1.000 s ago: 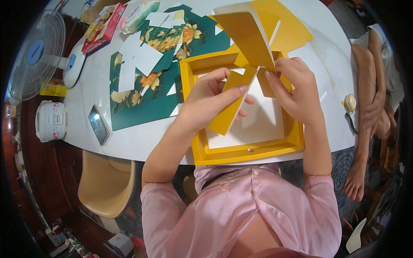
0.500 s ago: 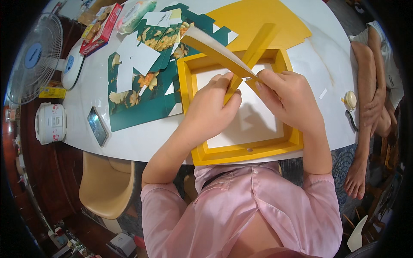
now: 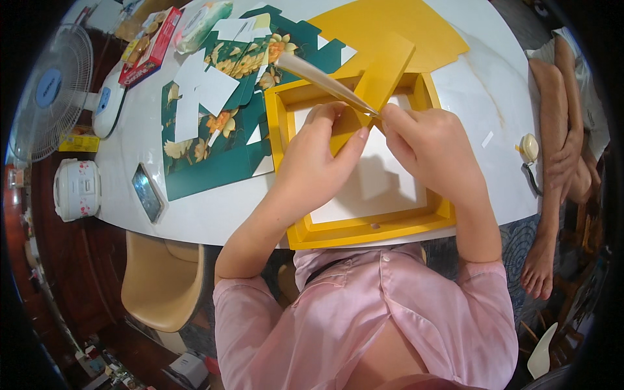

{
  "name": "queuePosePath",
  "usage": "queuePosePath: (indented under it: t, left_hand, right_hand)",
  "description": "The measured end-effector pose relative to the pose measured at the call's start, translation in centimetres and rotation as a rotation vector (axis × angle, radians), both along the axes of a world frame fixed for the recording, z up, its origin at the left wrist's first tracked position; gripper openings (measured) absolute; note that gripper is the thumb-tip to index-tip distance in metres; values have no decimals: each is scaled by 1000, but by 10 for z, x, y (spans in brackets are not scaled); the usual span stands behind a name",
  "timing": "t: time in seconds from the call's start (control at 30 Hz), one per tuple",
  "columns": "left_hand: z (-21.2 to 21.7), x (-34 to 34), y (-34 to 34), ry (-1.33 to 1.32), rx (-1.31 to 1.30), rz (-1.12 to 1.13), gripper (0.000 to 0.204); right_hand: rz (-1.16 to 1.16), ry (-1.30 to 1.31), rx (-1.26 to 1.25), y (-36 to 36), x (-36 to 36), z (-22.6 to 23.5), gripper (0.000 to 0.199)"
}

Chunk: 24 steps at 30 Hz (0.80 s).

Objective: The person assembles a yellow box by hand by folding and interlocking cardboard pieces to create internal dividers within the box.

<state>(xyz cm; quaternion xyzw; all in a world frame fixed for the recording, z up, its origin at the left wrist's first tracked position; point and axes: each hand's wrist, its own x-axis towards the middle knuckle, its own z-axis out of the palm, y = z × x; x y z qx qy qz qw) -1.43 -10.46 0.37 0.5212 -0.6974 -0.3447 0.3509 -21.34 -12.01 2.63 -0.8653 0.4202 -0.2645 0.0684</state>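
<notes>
Above an open yellow cardboard box tray with a white bottom, two cardboard strips cross each other. My left hand is closed around the lower part of a yellow strip, thumb in front, its broad face showing. In my right hand, thumb and fingers pinch the near end of the second strip, which is tilted up to the far left and seen nearly edge-on, pale along its length. The strips meet between my hands; whether they are slotted together is hidden by my fingers.
Left of the tray lie green flower-printed card sheets with white paper pieces on top. A flat yellow sheet is behind. A phone, rice cooker, fan and tape measure stand around; another person's leg is at right.
The strip in my left hand has turned so its broad yellow face shows. The other strip has rolled nearly edge-on. My right hand has shifted slightly left.
</notes>
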Motion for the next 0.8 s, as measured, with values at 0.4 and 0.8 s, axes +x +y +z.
queuePosePath:
  t: [0.4,0.8]
  left_hand:
    - [20,4,-9,705,683,-80,39]
    - [28,0,-5,798,706,-34,31]
  right_hand:
    - [-31,-131,51,-4,0,2,9]
    - [-1,-318,159,-9,-2,3,10]
